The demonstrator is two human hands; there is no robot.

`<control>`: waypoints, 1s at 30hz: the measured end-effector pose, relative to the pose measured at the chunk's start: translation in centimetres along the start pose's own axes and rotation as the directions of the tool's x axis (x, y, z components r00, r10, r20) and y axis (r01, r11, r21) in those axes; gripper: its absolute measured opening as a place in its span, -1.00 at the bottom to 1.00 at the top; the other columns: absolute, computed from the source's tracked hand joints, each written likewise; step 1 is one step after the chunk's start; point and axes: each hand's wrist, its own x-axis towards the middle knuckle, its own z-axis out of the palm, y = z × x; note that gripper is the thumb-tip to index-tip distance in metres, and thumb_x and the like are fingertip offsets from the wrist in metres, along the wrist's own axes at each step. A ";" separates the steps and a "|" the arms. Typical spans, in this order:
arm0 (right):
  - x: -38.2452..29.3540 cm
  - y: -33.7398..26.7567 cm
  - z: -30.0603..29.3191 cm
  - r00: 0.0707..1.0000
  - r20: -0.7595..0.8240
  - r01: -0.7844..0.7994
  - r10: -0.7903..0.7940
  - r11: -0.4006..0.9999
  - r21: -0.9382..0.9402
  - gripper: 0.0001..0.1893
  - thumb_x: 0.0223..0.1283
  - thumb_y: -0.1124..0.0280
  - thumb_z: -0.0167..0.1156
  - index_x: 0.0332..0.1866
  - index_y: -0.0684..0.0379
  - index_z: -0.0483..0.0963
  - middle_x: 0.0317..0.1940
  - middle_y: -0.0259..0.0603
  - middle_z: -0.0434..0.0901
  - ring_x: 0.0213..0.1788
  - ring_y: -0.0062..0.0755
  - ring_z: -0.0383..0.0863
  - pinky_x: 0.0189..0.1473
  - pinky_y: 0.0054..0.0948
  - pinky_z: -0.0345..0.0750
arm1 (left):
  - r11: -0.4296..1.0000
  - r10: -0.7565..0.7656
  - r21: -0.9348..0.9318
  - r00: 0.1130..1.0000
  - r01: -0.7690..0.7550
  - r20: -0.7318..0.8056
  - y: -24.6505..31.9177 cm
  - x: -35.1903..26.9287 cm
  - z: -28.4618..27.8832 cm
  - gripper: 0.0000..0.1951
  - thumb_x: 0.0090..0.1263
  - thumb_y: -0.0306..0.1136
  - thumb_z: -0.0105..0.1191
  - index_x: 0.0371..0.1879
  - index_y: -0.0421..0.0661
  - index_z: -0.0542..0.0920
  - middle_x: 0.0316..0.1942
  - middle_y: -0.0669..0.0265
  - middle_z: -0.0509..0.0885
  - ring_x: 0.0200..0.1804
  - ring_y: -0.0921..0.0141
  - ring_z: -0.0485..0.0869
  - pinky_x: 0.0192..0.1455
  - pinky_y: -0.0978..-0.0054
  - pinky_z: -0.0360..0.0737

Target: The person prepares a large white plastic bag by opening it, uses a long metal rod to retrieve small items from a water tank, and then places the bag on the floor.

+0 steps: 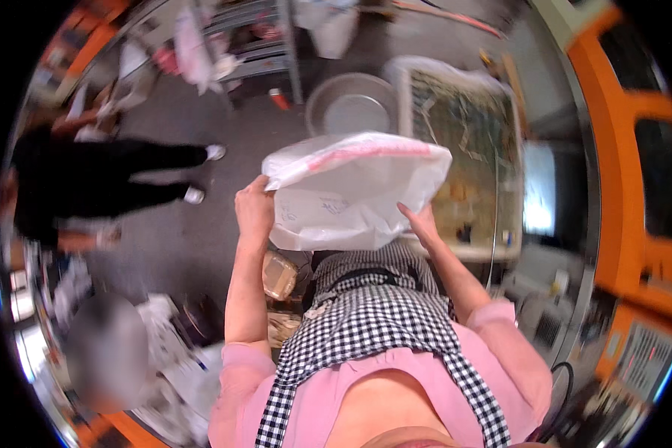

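Observation:
A white plastic sack (341, 196), with a pink band along its far edge and some handwriting on its pale surface, is spread wide in front of my checked apron. At its left corner, my left hand (255, 207) grips the edge with the fingers curled in. On the opposite side my right hand (420, 224) holds the near right edge, thumb on top and the other fingers mostly hidden behind the plastic. A round metal basin (351, 106) sits beyond the sack, which covers part of its near rim.
To the right of the basin stands a large pale-rimmed container (507, 168) with strips inside. An orange machine (616, 140) lines the right side. A person in dark clothes (89, 168) stands at left. A grey metal rack (288, 50) is at the back; a taped package (280, 274) lies below my left hand.

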 end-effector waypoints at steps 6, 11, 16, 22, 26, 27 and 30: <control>-5.2 5.0 1.2 0.858 -0.513 -0.050 0.034 0.999 -0.018 -0.41 -0.13 0.42 0.20 0.08 0.33 0.19 -0.13 0.05 0.48 -0.06 -0.14 0.49 0.01 -0.34 0.38 | 0.955 0.293 -0.042 0.905 -0.295 0.309 1.6 6.5 3.4 -0.88 0.09 -0.41 0.06 -0.43 -0.17 0.52 -0.48 0.06 0.57 -0.33 0.05 0.54 -0.31 0.19 0.43; -13.4 6.0 8.0 0.726 -0.640 -0.290 0.253 0.956 0.049 -0.42 -0.06 0.37 0.13 0.10 0.37 0.14 -0.07 0.23 0.41 0.01 0.08 0.41 0.05 -0.25 0.33 | 0.872 0.450 -0.110 0.695 -0.477 0.560 -0.2 9.6 5.5 -0.85 0.08 -0.39 0.09 -0.39 -0.17 0.53 -0.45 0.05 0.58 -0.32 0.06 0.56 -0.29 0.23 0.45; -21.5 14.3 12.3 0.503 -0.781 -0.367 0.370 0.910 0.195 -0.45 -0.04 0.34 0.14 0.07 0.38 0.21 -0.05 0.18 0.40 0.03 0.04 0.38 0.06 -0.28 0.31 | 0.802 0.518 -0.207 0.479 -0.560 0.709 1.6 6.2 11.8 -0.77 0.07 -0.32 0.12 -0.39 -0.23 0.53 -0.45 -0.06 0.54 -0.29 0.00 0.52 -0.33 0.22 0.45; -28.3 20.6 13.8 0.231 -0.745 -0.321 0.626 0.772 0.549 -0.50 0.01 0.46 0.12 0.09 0.39 0.19 -0.04 0.00 0.40 -0.03 -0.15 0.42 0.06 -0.34 0.31 | 0.721 0.494 -0.308 0.148 -0.621 0.857 1.4 -2.8 21.6 -0.65 0.13 -0.18 0.07 -0.18 -0.14 0.53 -0.29 0.05 0.59 -0.20 0.08 0.56 -0.13 0.21 0.48; -31.0 30.2 14.0 0.242 -0.623 -0.153 0.744 0.664 0.732 -0.47 0.06 0.48 0.07 0.16 0.28 0.10 -0.03 -0.09 0.36 -0.06 -0.20 0.43 -0.23 -0.27 0.50 | 0.698 0.446 -0.378 -0.043 -0.608 0.894 0.6 -7.7 26.9 -0.56 0.16 -0.08 0.05 -0.06 -0.12 0.46 -0.22 0.02 0.58 -0.14 0.09 0.54 -0.08 0.24 0.46; -31.1 31.0 13.3 0.272 -0.580 -0.128 0.768 0.627 0.769 -0.46 0.08 0.48 0.06 0.19 0.23 0.08 -0.02 -0.11 0.35 -0.06 -0.22 0.43 -0.33 -0.24 0.54 | 0.683 0.436 -0.394 -0.089 -0.615 0.895 0.5 -8.4 28.1 -0.53 0.17 -0.05 0.04 -0.04 -0.11 0.44 -0.21 0.01 0.57 -0.13 0.09 0.54 -0.08 0.25 0.46; -30.6 33.6 12.1 0.342 -0.542 -0.065 0.768 0.594 0.802 -0.54 0.08 0.48 0.06 0.12 0.24 0.16 -0.08 -0.14 0.38 -0.15 -0.27 0.47 -0.30 -0.27 0.54 | 0.727 0.405 -0.408 -0.136 -0.553 0.904 -0.4 -9.3 32.6 -0.44 0.15 0.06 0.01 -0.04 -0.17 0.43 -0.20 -0.03 0.56 -0.11 0.07 0.52 -0.05 0.24 0.45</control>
